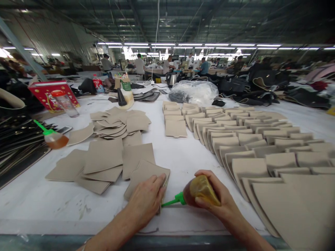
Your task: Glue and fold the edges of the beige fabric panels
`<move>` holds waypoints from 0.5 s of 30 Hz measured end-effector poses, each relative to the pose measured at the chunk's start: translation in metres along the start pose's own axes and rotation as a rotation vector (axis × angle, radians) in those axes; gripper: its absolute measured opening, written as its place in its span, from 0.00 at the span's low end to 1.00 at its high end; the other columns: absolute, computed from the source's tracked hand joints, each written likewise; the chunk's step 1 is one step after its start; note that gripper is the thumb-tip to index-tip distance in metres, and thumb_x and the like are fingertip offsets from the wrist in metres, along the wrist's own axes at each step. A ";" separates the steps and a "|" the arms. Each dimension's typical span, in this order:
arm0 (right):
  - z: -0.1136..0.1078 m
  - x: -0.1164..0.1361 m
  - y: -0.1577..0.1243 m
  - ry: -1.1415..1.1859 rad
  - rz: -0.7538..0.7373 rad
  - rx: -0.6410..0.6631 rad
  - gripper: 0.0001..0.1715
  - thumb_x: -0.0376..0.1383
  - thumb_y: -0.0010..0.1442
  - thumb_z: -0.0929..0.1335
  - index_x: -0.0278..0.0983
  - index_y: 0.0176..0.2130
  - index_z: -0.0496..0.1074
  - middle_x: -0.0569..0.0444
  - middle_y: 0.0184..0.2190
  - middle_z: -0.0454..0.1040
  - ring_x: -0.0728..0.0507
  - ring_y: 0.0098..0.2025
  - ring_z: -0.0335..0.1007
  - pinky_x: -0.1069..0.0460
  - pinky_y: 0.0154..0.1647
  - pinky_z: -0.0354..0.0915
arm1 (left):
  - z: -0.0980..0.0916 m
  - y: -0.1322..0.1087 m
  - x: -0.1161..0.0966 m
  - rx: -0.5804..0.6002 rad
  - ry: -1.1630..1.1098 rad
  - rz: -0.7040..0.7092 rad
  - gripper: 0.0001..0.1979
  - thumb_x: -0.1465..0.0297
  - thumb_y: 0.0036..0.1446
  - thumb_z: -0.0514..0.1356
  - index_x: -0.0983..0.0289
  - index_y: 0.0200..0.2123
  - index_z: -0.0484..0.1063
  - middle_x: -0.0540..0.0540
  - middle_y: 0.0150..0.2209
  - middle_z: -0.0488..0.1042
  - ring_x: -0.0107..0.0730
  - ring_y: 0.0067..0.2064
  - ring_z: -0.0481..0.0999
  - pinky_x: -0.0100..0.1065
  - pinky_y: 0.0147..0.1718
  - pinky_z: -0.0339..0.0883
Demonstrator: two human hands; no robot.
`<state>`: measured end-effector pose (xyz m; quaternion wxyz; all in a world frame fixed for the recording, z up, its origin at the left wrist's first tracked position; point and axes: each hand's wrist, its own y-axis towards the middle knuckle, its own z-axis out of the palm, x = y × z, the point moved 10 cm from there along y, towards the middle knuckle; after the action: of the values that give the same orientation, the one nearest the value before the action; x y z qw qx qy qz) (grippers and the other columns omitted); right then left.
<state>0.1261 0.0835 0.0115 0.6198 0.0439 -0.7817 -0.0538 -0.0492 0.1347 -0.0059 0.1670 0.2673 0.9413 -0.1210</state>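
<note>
My left hand [148, 195] grips a beige panel [146, 172] near the table's front edge, its fingers lying over the right side and its thumb largely hidden. My right hand [218, 191] is wrapped round a squeeze bottle [200, 191] of amber liquid, tilted on its side. The bottle's thin green nozzle [170, 202] points left, and its tip meets the panel's near right edge beside my left fingers. Loose beige panels [103, 157] lie in overlapping piles just left of and beyond my left hand.
Rows of folded beige pieces [248, 167] cover the table's right side. A second green-nozzled bottle [54, 138] stands at left, near a red-lidded jar [65, 103] and black pieces [18, 150]. Farther back are a clear plastic bag [195, 91], a kettle [172, 80] and people working.
</note>
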 end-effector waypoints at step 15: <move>-0.007 0.001 0.011 0.007 -0.022 -0.083 0.28 0.44 0.53 0.73 0.41 0.49 0.61 0.57 0.35 0.67 0.43 0.35 0.64 0.51 0.36 0.62 | 0.000 0.004 0.002 0.025 -0.065 0.010 0.23 0.68 0.64 0.42 0.63 0.59 0.62 0.57 0.50 0.73 0.37 0.50 0.72 0.37 0.51 0.63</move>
<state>0.1326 0.0939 0.0155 0.6233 0.0270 -0.7760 -0.0930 -0.0487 0.1389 -0.0076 0.1949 0.2700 0.9324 -0.1407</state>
